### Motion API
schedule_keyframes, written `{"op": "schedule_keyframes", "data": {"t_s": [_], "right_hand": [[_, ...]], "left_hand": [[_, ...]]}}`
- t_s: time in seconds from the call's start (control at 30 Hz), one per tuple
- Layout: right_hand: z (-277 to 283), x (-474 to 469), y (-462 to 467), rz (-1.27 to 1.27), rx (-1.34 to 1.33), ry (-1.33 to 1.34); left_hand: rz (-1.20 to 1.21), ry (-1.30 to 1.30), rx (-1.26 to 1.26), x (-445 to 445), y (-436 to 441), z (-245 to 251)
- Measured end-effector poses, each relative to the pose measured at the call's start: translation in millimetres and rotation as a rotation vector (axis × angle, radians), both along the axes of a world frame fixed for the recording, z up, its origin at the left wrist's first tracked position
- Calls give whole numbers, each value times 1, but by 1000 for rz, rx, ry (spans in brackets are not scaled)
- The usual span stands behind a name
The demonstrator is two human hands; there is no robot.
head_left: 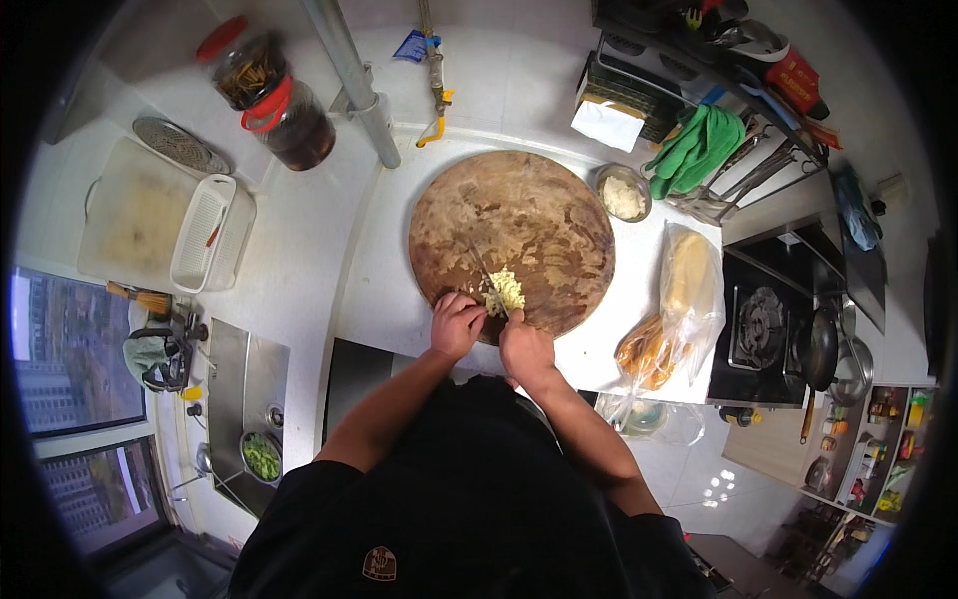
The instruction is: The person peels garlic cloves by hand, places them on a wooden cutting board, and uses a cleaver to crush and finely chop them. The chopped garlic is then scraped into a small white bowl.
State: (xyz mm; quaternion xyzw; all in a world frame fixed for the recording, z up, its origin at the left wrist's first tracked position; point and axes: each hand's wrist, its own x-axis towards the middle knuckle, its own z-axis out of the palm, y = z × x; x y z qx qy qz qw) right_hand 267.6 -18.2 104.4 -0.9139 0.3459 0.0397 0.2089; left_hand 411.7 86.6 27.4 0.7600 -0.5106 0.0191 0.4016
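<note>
On the thick round wooden chopping board [516, 202], a small heap of finely chopped pale yellow pieces, possibly garlic [507, 290], lies near the edge closest to me. My right hand [527, 349] is shut on the handle of a knife [488, 271]. Its narrow blade points away from me and slightly left, over the left side of the heap. Just left of the knife, my left hand [455, 326] rests at the board's near edge with curled fingers. Whatever may be under those fingertips is hidden.
A metal bowl of white minced food [623, 198] stands right of the board. Clear plastic bags with bread [685, 277] lie nearer the gas stove [760, 326]. At left are a white plastic basket [206, 232] and a sink [247, 367] holding a bowl of greens [261, 456].
</note>
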Motion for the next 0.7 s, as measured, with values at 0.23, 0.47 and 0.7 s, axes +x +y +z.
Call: {"op": "schedule_keyframes", "data": {"t_s": [0.23,0.47,0.7], "right_hand": [[5,1,-4,19,6,-24],[12,-4,-31,-116,-44,-18],[3,-4,-39,-100,18,25]], "left_hand": [[7,2,-38,0,0,-1],[151,-10,58,-1,2,6],[66,40,74,-4,-7,6]]}}
